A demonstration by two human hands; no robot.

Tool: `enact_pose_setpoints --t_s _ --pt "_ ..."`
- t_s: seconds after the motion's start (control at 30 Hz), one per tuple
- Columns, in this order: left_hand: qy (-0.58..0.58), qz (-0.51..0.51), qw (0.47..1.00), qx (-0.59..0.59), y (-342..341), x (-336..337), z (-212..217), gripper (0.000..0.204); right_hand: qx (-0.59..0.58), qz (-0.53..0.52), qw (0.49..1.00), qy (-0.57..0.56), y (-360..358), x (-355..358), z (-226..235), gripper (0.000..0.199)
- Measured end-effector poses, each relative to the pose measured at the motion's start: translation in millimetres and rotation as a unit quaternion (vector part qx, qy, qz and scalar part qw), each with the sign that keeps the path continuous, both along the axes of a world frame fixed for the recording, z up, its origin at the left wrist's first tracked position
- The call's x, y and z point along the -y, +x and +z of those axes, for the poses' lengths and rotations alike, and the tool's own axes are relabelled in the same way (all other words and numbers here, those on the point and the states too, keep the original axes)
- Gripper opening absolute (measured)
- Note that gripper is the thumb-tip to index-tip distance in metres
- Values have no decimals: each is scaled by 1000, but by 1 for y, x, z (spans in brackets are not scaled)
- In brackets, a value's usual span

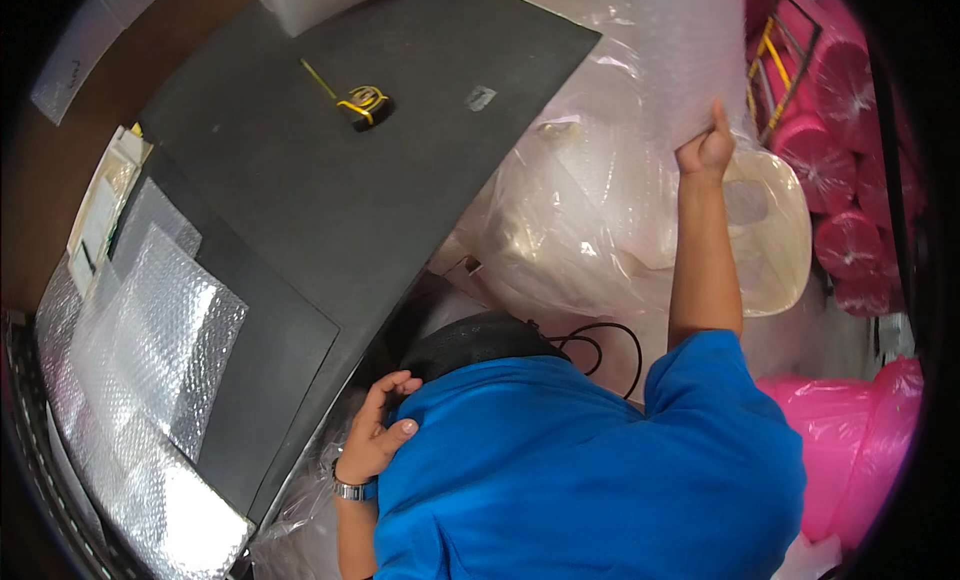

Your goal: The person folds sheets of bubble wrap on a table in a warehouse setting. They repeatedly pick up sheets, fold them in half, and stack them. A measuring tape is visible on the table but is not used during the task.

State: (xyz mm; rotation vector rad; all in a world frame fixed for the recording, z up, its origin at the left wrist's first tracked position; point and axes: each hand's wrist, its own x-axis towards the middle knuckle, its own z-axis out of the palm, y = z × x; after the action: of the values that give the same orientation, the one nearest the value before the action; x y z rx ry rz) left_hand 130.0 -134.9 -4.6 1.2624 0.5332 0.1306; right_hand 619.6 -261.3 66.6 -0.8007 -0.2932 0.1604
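Observation:
My left hand, with a metal watch on its wrist, is beside my blue shirt, near the edge of the dark table. Its fingers are loosely bent, thumb apart, with nothing in them. Out to the far right, my right arm reaches to a tall, cloudy length of bubble wrap. At its lower edge my right hand is closed, one digit stretched upward along the wrap; the curled fingers are partly hidden. Below and around that hand lies a large cream-coloured object in clear plastic film.
On the dark table lies a tape measure with its yellow blade partly out. Sheets of silvery bubble wrap cover its left side. Pink wrapped rolls are stacked at right, beside a yellow-and-black frame. A black cable loops ahead of me.

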Motion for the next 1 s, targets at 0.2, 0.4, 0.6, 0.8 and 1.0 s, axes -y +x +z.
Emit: enact_pose_setpoints --t_s 0.2,0.4,0.6,0.8,1.0 --pt "41 -20 999 -7 7 -6 9 61 -369 -195 895 -157 52 172 -258 39" --pt "26 -12 1000 -9 -3 -2 9 55 -402 -399 632 -529 29 112 -175 59" --pt "203 -164 959 107 -4 -18 25 52 121 -390 582 -703 31 69 -104 66" --pt "231 -350 869 263 -40 -8 60 72 496 -139 773 -371 -111 -133 -32 40" --pt "261 -326 835 360 -52 -1 105 42 551 93 707 -433 -222 -212 -51 38"
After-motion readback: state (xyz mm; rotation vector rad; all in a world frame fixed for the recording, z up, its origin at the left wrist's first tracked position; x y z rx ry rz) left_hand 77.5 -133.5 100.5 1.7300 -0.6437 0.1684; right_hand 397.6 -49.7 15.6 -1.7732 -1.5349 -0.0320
